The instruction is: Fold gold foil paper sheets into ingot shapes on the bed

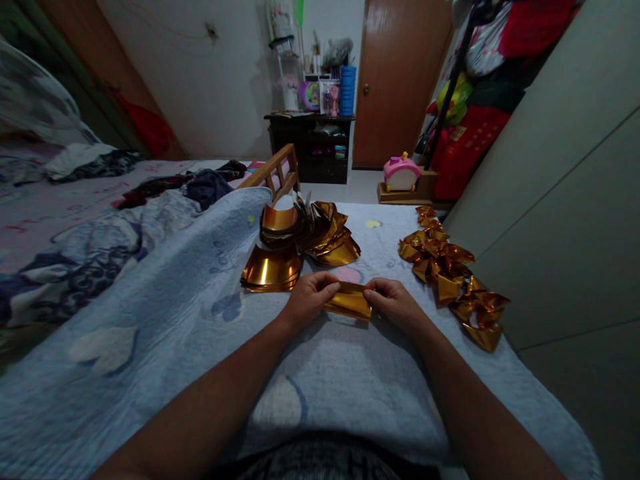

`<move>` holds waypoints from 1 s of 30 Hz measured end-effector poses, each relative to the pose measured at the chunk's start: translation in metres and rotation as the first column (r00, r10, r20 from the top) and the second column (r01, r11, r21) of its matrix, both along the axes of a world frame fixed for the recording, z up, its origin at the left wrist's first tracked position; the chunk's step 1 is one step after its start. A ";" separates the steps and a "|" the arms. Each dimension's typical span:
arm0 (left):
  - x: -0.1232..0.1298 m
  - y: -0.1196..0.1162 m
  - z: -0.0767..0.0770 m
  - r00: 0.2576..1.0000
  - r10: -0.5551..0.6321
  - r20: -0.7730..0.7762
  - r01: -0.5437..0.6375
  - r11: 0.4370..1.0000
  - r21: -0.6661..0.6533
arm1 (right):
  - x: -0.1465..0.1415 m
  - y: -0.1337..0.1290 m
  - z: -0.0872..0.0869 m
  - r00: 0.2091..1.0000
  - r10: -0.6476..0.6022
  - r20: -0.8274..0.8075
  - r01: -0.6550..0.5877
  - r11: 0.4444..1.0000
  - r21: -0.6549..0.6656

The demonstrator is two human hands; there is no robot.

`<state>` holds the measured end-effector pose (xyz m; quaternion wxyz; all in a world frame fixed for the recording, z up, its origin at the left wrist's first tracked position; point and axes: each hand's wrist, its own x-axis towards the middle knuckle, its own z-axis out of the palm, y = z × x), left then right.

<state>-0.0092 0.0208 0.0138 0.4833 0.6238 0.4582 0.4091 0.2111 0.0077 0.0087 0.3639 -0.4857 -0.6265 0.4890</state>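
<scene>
Between my hands is a sheet of shiny gold foil paper [350, 301], bent over along its top edge. My left hand [311, 293] pinches its upper left corner with thumb and fingers. At the upper right corner my right hand [391, 297] pinches it the same way. Just beyond my left hand lie loose stacks of curled gold foil sheets [273, 267], fanned and overlapping. Off to the right, a row of folded gold foil pieces [445, 267] runs along the blanket's edge. My fingers cover both ends of the held sheet.
A pale blue quilted blanket [340, 393] with heart patterns lies under everything. Clothes [200, 190] are heaped at the left. A wooden rail [273, 170] rises at the far edge. A white cabinet [565, 200] borders the right side. A pink toy [401, 173] sits beyond.
</scene>
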 end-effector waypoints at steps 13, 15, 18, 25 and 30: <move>0.000 0.001 -0.001 0.999 -0.019 0.044 0.019 1.000 -0.017 | 0.001 0.001 0.000 1.000 -0.002 0.008 0.002 1.000 -0.003; 0.000 0.001 -0.002 0.999 -0.019 0.051 0.020 1.000 -0.017 | 0.001 0.001 0.000 1.000 0.003 -0.006 -0.003 1.000 -0.008; 0.001 0.001 -0.002 0.998 -0.017 0.065 0.018 1.000 -0.025 | 0.002 0.001 0.000 1.000 0.009 -0.018 -0.009 1.000 -0.015; 0.000 0.001 -0.001 0.997 -0.008 0.071 0.010 1.000 -0.026 | 0.002 0.001 0.001 1.000 0.018 -0.001 -0.018 1.000 0.008; -0.002 0.002 -0.002 0.998 0.012 0.064 -0.011 1.000 -0.010 | 0.002 0.000 0.002 0.999 0.032 0.005 -0.032 0.999 0.004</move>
